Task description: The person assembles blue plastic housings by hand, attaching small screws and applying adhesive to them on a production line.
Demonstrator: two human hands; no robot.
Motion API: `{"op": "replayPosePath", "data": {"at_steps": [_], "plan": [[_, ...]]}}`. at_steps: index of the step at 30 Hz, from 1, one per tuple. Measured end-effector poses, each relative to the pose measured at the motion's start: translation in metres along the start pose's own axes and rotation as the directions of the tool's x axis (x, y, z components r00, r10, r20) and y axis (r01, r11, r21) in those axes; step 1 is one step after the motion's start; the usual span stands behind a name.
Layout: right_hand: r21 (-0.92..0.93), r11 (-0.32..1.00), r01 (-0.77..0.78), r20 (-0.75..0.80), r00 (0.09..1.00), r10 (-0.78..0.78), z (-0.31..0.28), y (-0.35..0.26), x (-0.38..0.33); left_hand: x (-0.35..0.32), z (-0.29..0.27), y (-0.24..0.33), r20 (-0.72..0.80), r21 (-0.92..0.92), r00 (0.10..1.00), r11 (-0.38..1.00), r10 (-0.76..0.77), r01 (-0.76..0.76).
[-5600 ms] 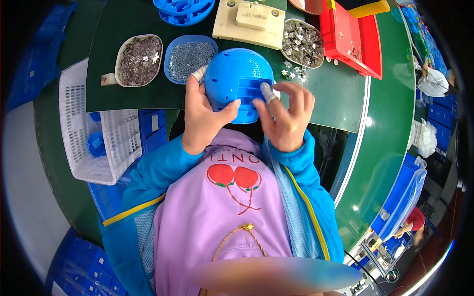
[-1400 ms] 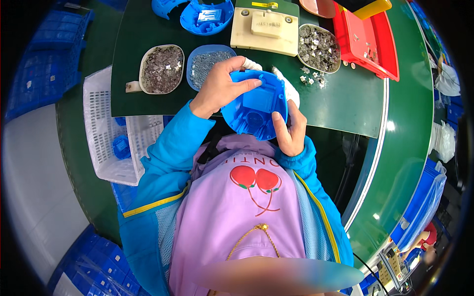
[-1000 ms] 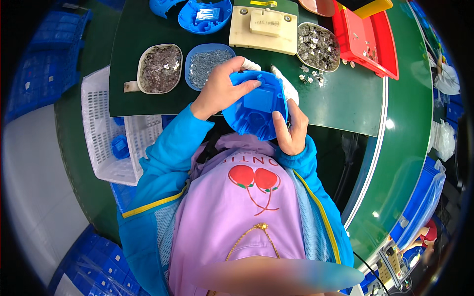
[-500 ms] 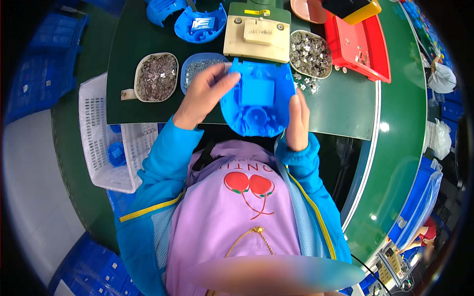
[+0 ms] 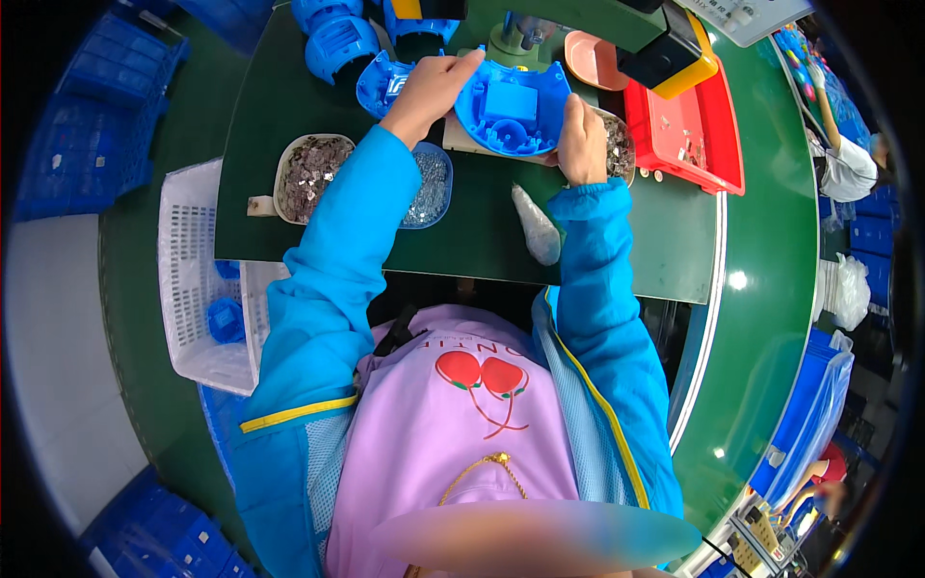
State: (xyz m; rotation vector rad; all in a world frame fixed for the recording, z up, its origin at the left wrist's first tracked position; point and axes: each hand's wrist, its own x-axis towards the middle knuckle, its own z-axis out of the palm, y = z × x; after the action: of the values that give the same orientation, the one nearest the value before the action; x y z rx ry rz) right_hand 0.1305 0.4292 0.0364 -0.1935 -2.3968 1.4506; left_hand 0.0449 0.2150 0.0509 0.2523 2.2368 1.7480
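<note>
Both my hands hold a blue plastic housing [image 5: 511,104] above the cream fixture block [image 5: 464,138] of a bench machine. My left hand [image 5: 431,91] grips its upper left edge, thumb and fingers closed on the rim. At its right side, my right hand [image 5: 582,143] is closed on the wall. The housing's hollow inside faces up, showing a raised square and a round boss. It hides most of the fixture. Another blue housing part [image 5: 379,85] with a shiny silvery piece inside lies just left of my left hand, partly covered by it.
Bowls of small metal parts [image 5: 306,173], screws [image 5: 430,188] and clips [image 5: 617,144] stand around. At right are a red tray [image 5: 679,135] and a pink dish [image 5: 594,60]. A whitish tapered object [image 5: 536,227] lies near the front edge. The machine's arm [image 5: 617,29] overhangs; a white crate [image 5: 207,289] stands left.
Both hands have carried the blue housing forward, away from my body, to over the fixture. The whitish tapered object on the table has come into view. The head view has shifted slightly.
</note>
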Motion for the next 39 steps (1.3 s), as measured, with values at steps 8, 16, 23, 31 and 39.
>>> {"op": "replayPosePath", "data": {"at_steps": [8, 16, 23, 31, 39], "plan": [[0.199, 0.958, -0.209, 0.008, 0.977, 0.211, -0.024, -0.021, -0.003, 0.004, -0.004, -0.022, -0.425, -0.048, 0.885, 0.972, 0.190, -0.232], [0.297, 0.790, 0.537, -0.520, 0.785, -0.337, -0.049, -0.103, -0.006, -0.053, -0.018, 0.106, -0.581, 0.120, 0.552, 0.734, 0.598, -0.669], [0.306, 0.719, 0.624, -0.717, 0.648, -0.258, -0.036, -0.101, -0.005, -0.060, 0.001, 0.109, -0.742, -0.111, 0.475, 0.611, 0.474, -0.784], [0.409, 0.655, 0.636, -0.702, 0.678, -0.219, -0.032, -0.102, -0.003, -0.058, -0.001, 0.110, -0.719, -0.225, 0.553, 0.612, 0.420, -0.758], [0.407, 0.602, 0.687, -0.753, 0.625, -0.204, -0.026, -0.105, 0.001, -0.056, -0.004, 0.106, -0.714, -0.201, 0.568, 0.658, 0.408, -0.726]]}}
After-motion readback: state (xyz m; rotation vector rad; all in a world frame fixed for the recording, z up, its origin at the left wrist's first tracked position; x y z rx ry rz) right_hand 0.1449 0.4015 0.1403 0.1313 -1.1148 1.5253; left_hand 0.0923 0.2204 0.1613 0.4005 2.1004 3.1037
